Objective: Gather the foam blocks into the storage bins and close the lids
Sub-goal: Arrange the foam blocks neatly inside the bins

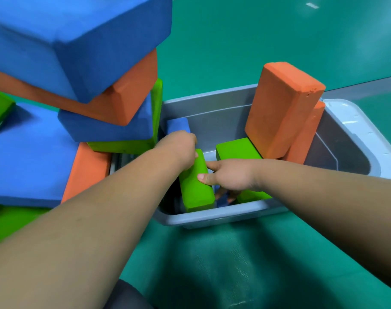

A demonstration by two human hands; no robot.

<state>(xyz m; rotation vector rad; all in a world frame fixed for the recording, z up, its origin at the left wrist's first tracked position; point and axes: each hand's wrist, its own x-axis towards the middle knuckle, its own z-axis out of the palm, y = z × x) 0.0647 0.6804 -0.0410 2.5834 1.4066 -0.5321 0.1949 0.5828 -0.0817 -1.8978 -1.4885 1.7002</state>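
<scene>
A grey storage bin (212, 216) stands on the green floor in front of me. Inside it, both hands hold one green foam block (195, 188) standing on its narrow side. My left hand (181, 148) grips its far end. My right hand (228, 175) holds its right side, thumb on top and forefinger stretched along it. Another green block (235, 149) lies behind, and two orange blocks (281, 108) lean upright against the bin's back wall. A small blue block (179, 126) sits in the back left corner.
To the left rises a tall untidy pile of blue (67, 41), orange (127, 97) and green (9, 221) foam blocks, close against the bin. The bin's lid (355, 121) hangs open on the right. Green floor stretches beyond and in front.
</scene>
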